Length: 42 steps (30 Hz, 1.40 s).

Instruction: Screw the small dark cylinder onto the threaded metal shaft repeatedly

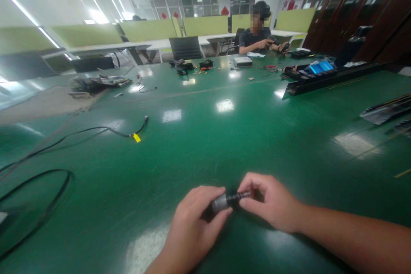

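Low in the middle of the view is a grey cylindrical part with a thin dark shaft sticking out to the right; it looks like a small motor, but its exact kind is not clear. My left hand grips the cylinder between thumb and fingers. The thumb and fingers of my right hand pinch the far end of the shaft. The part lies roughly level, just over the green tabletop. The fingers partly hide both of its ends.
A black cable with a yellow tag lies on the left. Long black rails and metal strips are on the right. Tools and a pale box lie at the far side, where another person sits handling something.
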### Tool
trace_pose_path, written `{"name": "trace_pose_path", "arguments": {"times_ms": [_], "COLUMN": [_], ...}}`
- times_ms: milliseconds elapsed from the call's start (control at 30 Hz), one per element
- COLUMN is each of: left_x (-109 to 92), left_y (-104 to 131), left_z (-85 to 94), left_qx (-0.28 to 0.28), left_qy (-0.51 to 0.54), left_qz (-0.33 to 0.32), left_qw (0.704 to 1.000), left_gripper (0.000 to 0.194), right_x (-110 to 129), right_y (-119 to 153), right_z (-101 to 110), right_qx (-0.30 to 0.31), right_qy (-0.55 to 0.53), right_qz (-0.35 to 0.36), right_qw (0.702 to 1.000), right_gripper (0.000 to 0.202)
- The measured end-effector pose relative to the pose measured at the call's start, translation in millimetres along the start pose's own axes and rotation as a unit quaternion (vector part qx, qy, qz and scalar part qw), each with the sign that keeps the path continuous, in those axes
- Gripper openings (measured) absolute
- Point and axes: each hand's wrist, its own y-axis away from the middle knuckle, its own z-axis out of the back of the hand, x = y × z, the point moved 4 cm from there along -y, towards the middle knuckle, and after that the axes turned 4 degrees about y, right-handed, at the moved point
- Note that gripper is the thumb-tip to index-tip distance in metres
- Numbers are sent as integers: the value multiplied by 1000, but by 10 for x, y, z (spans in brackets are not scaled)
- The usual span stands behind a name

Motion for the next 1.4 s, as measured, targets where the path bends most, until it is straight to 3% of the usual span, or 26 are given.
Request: {"name": "trace_pose_path", "arguments": {"times_ms": [1400], "left_x": [42], "left_y": [5], "left_z": [52], "left_qx": [-10], "left_qy": [-23], "left_qz": [16], "left_qw": [1000], "left_gripper": [30], "right_x": [-24], "right_y": [1], "right_z": [-9], "right_qx": [-19], "right_qy": [-43], "right_qz": [-15], "right_qw": [999], "right_gripper": [6]}}
